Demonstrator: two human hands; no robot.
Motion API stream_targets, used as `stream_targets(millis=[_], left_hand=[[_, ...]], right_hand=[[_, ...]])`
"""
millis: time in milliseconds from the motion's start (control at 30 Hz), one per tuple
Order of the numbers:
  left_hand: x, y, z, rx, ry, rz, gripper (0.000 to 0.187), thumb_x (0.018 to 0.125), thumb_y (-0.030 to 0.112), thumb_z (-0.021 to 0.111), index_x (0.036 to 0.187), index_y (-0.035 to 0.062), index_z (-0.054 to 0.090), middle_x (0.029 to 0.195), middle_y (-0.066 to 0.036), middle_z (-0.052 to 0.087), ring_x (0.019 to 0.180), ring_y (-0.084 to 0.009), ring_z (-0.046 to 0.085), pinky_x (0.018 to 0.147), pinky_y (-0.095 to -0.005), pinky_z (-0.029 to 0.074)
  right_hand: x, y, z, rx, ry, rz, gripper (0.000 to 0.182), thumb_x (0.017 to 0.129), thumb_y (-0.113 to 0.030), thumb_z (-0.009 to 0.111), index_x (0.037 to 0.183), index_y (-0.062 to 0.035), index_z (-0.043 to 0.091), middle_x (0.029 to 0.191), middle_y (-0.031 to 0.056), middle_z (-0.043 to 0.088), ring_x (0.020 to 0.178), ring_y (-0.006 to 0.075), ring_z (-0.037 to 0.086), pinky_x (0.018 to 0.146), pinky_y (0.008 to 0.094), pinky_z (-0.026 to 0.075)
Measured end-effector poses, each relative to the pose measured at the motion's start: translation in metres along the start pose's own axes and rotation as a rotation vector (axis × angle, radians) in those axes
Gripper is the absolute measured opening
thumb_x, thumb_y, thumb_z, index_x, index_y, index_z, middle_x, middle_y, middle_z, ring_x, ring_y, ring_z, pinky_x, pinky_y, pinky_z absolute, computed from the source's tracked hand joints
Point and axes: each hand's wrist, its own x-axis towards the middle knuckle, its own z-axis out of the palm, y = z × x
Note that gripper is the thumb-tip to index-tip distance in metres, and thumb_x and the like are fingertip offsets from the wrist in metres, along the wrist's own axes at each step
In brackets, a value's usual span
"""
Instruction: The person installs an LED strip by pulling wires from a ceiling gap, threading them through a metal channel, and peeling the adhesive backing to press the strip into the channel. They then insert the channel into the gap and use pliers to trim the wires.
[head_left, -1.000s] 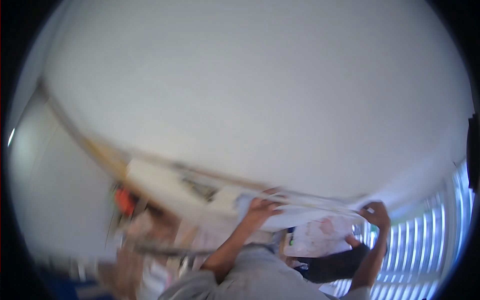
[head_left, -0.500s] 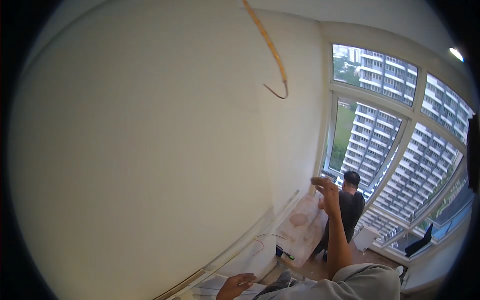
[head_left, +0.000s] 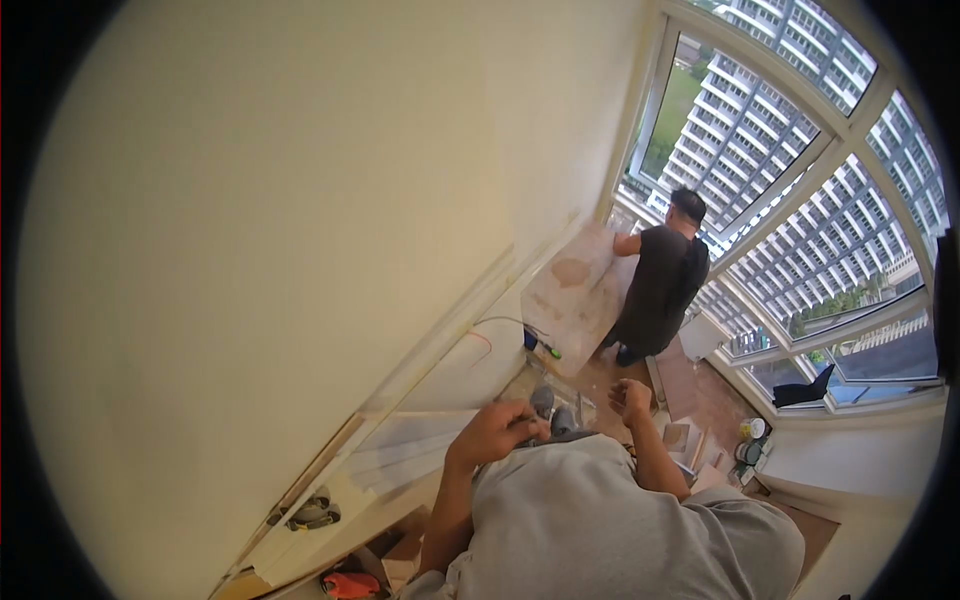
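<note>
My left hand (head_left: 497,432) is in front of the grey shirt at the lower middle, its fingers curled near the waist; whether anything small is in them is hidden. To its right, my right hand (head_left: 631,399) is raised a little off the shirt, fingers bent together, with what they hold too small to make out. Below the hands, grey shoes (head_left: 543,402) show on the floor. Past them, a blue and green tool (head_left: 541,343) lies at the edge of a stained pale board (head_left: 570,300), and thin cables (head_left: 500,321) come out by the wall ledge.
A person in dark clothes (head_left: 660,285) stands at the large windows (head_left: 735,150), facing away. Tubs (head_left: 750,440) and wood pieces (head_left: 680,440) lie at the right. At the lower left are a power tool (head_left: 313,513) and a red item (head_left: 350,584). A pale wall (head_left: 280,250) fills the left.
The view has tipped downward. My right hand has come down from its raised position to the waist, and both hands have gone from loosely spread to curled fingers.
</note>
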Motion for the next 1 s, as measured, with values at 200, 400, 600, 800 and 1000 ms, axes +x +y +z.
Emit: stream_targets(millis=[200, 400, 600, 800, 1000], left_hand=[[0.018, -0.015, 0.027, -0.024, 0.105, 0.065, 0.024, 0.105, 0.015, 0.053, 0.090, -0.0031, 0.057, 0.076, -0.010, 0.071, 0.087, -0.0204, 0.074, 0.081, -0.0328, 0.057], [0.013, -0.009, 0.028, -0.014, 0.205, 0.105, 0.031, 0.107, 0.020, 0.052, 0.086, -0.0016, 0.056, 0.069, -0.009, 0.067, 0.085, -0.0212, 0.075, 0.073, -0.0327, 0.057], [0.001, 0.011, 0.022, 0.002, 0.256, 0.145, 0.037, 0.110, 0.027, 0.049, 0.083, 0.0020, 0.054, 0.065, -0.006, 0.062, 0.087, -0.0227, 0.075, 0.073, -0.0328, 0.056], [-0.013, 0.026, 0.018, 0.044, 0.325, 0.158, 0.039, 0.110, 0.027, 0.048, 0.083, 0.0008, 0.058, 0.065, -0.007, 0.063, 0.088, -0.0225, 0.075, 0.071, -0.0329, 0.056], [-0.024, 0.030, 0.018, 0.043, 0.428, 0.171, 0.038, 0.106, 0.025, 0.055, 0.081, -0.0022, 0.064, 0.064, -0.008, 0.067, 0.055, -0.0139, 0.062, 0.054, -0.0290, 0.050]], right_hand=[[-0.005, 0.016, 0.004, -0.080, -0.151, -0.045, 0.015, 0.091, -0.015, 0.057, 0.086, -0.0024, 0.064, 0.082, 0.0124, 0.068, 0.069, 0.0251, 0.068, 0.063, 0.0400, 0.058], [0.001, -0.001, 0.032, -0.103, -0.271, -0.225, 0.024, 0.094, -0.016, 0.053, 0.075, -0.0023, 0.057, 0.069, 0.0091, 0.057, 0.056, 0.0203, 0.058, 0.059, 0.0382, 0.059], [-0.017, -0.026, 0.077, -0.161, -0.434, -0.308, 0.029, 0.096, -0.015, 0.050, 0.069, -0.0060, 0.050, 0.063, 0.0063, 0.050, 0.051, 0.0168, 0.051, 0.064, 0.0397, 0.060], [-0.049, -0.034, 0.109, -0.161, -0.548, -0.308, 0.034, 0.098, -0.018, 0.052, 0.066, -0.0076, 0.049, 0.056, 0.0054, 0.051, 0.044, 0.0161, 0.047, 0.067, 0.0402, 0.061], [-0.067, -0.033, 0.119, -0.221, -0.622, -0.293, 0.043, 0.102, -0.028, 0.058, 0.065, -0.0095, 0.048, 0.056, 0.0054, 0.052, 0.043, 0.0164, 0.047, 0.067, 0.0389, 0.060]])
